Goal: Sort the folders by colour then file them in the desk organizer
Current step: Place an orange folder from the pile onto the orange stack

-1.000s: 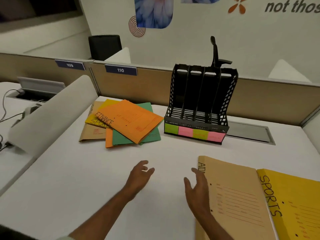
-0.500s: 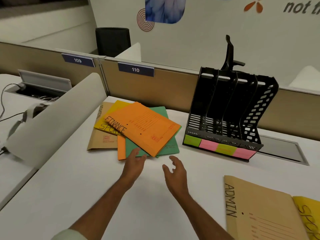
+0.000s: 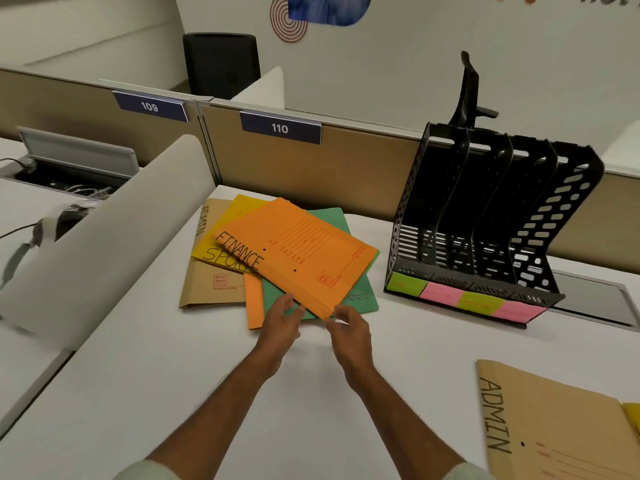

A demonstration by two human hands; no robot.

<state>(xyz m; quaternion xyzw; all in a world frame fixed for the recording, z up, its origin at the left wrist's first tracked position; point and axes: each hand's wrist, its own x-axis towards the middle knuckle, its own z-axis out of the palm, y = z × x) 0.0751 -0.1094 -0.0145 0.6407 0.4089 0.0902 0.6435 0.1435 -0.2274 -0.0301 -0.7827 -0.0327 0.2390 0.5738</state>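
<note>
Both hands are seen at the near corner of the orange FINANCE folder (image 3: 301,258), which lies on top of a loose pile at the back of the white counter (image 3: 166,382). The corner is pinched between thumb and forefinger of the right hand (image 3: 349,336); the fingers of the left hand (image 3: 280,323) are bent against the folder's near edge, though whether it is gripped there cannot be told. Beneath it are fanned a green folder (image 3: 362,297), a second orange folder (image 3: 254,306), a yellow SPORTS folder (image 3: 216,252) and a brown ADMIN folder (image 3: 204,289). Just to the right of the pile, apart from it, the black desk organizer (image 3: 485,216) is stood upright, its slots dark inside and its front lip covered with green and pink sticky labels (image 3: 464,299). Another brown ADMIN folder (image 3: 554,431) is laid flat at the near right, with a yellow folder (image 3: 633,417) at its edge. The pile is hemmed in on the left by a curved white divider (image 3: 104,230) and behind by a partition bearing the plate 110 (image 3: 280,128).
</note>
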